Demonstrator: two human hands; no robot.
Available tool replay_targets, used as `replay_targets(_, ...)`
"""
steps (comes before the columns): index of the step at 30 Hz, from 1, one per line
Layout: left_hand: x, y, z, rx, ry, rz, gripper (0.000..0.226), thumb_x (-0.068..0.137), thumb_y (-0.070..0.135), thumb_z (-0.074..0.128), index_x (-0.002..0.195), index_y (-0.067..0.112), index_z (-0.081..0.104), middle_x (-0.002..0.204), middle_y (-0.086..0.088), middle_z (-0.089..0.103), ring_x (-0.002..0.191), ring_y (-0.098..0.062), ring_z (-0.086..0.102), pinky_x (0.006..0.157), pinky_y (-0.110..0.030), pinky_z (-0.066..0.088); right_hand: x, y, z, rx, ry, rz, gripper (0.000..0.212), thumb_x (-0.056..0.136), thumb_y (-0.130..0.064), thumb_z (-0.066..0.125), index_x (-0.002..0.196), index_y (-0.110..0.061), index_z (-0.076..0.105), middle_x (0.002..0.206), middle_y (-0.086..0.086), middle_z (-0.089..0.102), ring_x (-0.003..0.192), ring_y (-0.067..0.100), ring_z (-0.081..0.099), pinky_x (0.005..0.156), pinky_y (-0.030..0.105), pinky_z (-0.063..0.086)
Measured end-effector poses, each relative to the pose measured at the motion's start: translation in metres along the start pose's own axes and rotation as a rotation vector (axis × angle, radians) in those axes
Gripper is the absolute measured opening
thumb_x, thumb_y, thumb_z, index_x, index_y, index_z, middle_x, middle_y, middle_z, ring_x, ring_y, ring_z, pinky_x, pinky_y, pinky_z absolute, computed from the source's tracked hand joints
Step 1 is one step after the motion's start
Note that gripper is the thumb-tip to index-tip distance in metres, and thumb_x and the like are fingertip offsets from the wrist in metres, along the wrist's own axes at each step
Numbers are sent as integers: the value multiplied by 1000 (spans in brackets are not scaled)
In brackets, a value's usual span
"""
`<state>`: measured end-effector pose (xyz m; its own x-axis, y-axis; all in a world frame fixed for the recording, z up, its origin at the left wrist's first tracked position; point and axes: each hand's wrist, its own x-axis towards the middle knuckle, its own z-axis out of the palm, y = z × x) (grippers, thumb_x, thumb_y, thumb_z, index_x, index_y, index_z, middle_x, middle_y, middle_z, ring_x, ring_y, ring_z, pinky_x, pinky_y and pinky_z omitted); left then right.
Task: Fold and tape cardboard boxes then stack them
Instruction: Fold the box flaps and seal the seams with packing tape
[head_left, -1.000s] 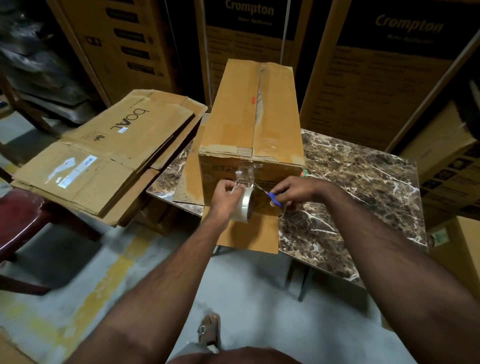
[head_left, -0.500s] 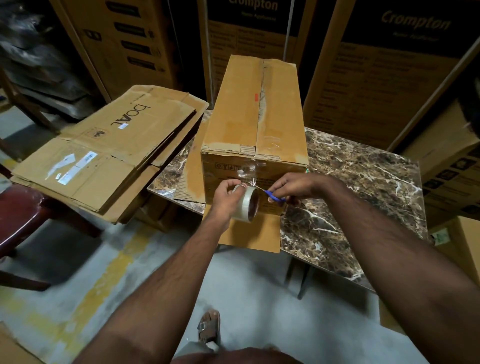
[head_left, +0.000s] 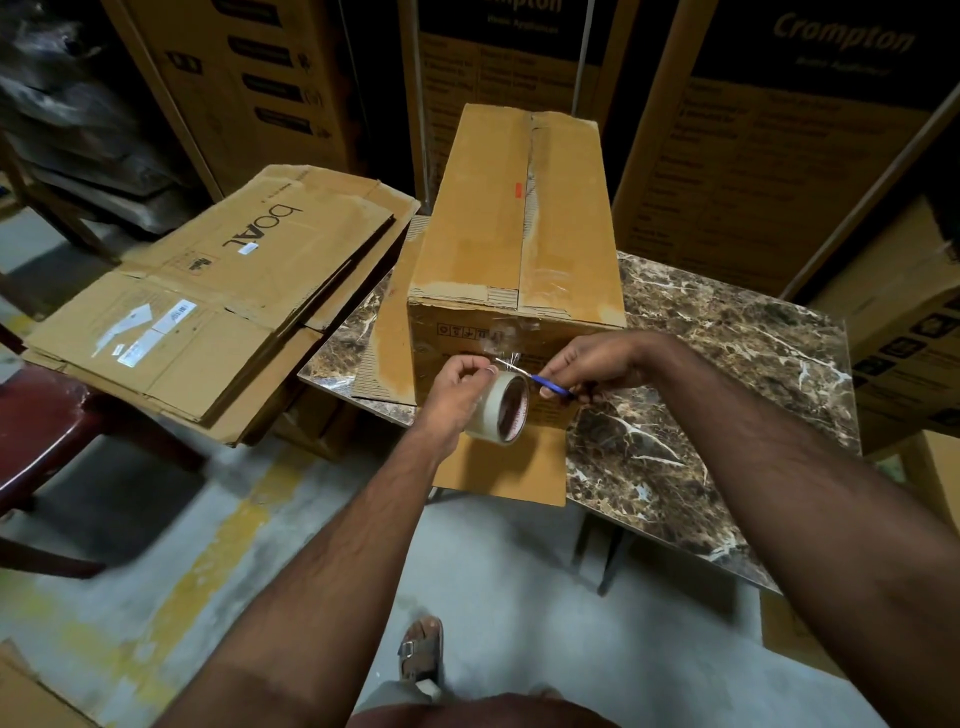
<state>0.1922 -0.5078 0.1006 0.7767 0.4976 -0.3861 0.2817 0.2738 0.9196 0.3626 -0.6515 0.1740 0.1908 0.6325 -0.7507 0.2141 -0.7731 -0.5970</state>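
Two bare hands meet at the near end of a long brown cardboard box (head_left: 514, 218) standing at centre frame on a brown marble-patterned bench (head_left: 727, 353). The left hand (head_left: 460, 387) grips a roll of clear packing tape (head_left: 501, 408), its strip stretched up to the box's end face. The right hand (head_left: 592, 364) pinches a pair of blue-handled scissors (head_left: 540, 382), blades touching the strip just above the roll. One loose flap hangs over the bench's near edge below the roll. A stack of flattened brown cardboard boxes (head_left: 208, 306) lies at left of frame, with tall printed cartons (head_left: 769, 156) standing along the top.
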Motion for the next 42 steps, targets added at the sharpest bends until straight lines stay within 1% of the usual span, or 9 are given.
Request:
replay_targets(7,0,2,1,-20,11,-5,9,96,26,63,105,23,61,105,-1,65,85,-17,57,68,-33,46,1,-1,-1,-52,34,-17,30,94,-20,67,121,-9,71,81,3,68,56,8,50,51,24,40)
replay_targets(15,1,4,1,2,65,12,6,100,26,58,100,24,63,98,4,65,83,-14,56,65,-29,44,-1,-5,8,-226,177,-62,18,94,-15,68,108,-21,77,71,-8,72,60,11,55,54,25,44)
replay_targets(18,0,4,1,24,100,19,8,101,27,56,102,24,63,98,4,65,84,-13,57,65,-28,45,-3,-17,13,-343,233,-50,19,92,-12,70,107,-22,76,72,-9,70,58,7,56,54,23,46)
replay_targets(22,-1,4,1,59,89,24,13,101,29,55,107,20,64,97,3,64,83,-12,56,64,-27,45,-5,-32,14,-446,270,9,21,93,-15,70,112,-21,74,84,-5,70,68,7,62,55,22,49)
replay_targets(25,-2,6,0,65,77,15,15,102,29,54,109,19,63,96,2,64,79,-12,57,62,-26,46,-5,-43,14,-432,262,23,21,93,-17,69,113,-22,75,87,-5,71,71,8,63,55,21,48)
replay_targets(28,-1,7,-1,56,72,1,14,102,30,54,108,20,62,97,1,65,79,-13,58,62,-27,47,-5,-48,13,-428,233,99,19,94,-16,69,111,-22,75,87,-1,73,62,9,58,53,21,47)
replay_targets(32,-1,9,1,54,60,-5,18,101,31,55,111,19,63,99,-1,67,80,-13,59,62,-27,47,-7,-50,11,-355,190,138,15,95,-14,68,107,-19,76,79,1,70,54,9,52,48,21,43)
replay_targets(39,-1,9,-4,63,65,-6,20,101,30,55,113,17,64,98,-2,67,79,-15,58,66,-28,47,-15,-52,4,-266,73,219,22,95,-17,70,113,-4,72,73,4,68,57,13,52,52,23,41)
replay_targets(42,0,9,-6,61,57,-6,20,101,32,55,113,18,64,100,-2,67,80,-16,59,67,-29,48,-14,-54,5,-238,44,241,17,95,-16,69,108,-6,73,71,4,68,53,10,53,49,20,41)
